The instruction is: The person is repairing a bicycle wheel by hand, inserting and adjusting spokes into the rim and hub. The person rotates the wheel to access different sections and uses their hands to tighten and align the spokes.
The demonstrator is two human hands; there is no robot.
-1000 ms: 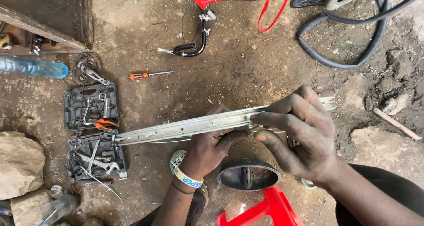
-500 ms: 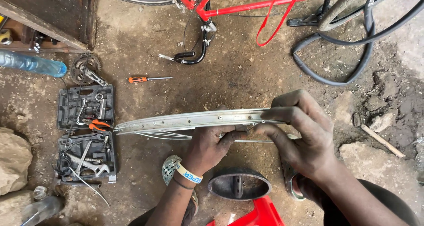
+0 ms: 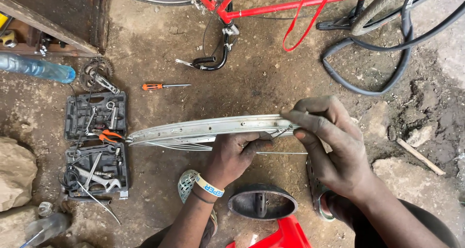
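**Bare rim in hand, spokes partly fitted; tools laid out at left**

At far left lies a clear blue plastic bottle [image 3: 36,67] on its side, with a pale rough stone [image 3: 16,173] below it. Just beside these, an open black plastic tool case [image 3: 96,146] in two halves holds steel spanners and orange-handled pliers. Above it rests a dark toothed chainring [image 3: 94,73]. An orange-handled screwdriver [image 3: 164,86] lies apart on the packed, gritty earth floor [image 3: 261,83].

The work piece, a dull silver metal wheel rim [image 3: 203,129], is held edge-on and roughly level over the ground at mid-frame. It carries no tyre. Its drilled spoke holes show along the wall, most of them unfilled. A few thin wire spokes [image 3: 184,145] hang beneath it, so I judge the lacing to be at an early stage, with most of it outstanding.

The left hand [image 3: 235,156] grips the rim from below, fingers curled closed around its lower edge; a pale printed wristband sits on the wrist. The right hand [image 3: 334,146] pinches the rim's right end, thumb and forefinger closed on it at a spoke hole; whether they also hold a small part cannot be told.

Below lies an upturned black bicycle saddle [image 3: 263,202]. Above stands a red tubular bicycle frame [image 3: 290,5]; at upper right, a black rubber tyre [image 3: 387,54] lies looped on the ground.
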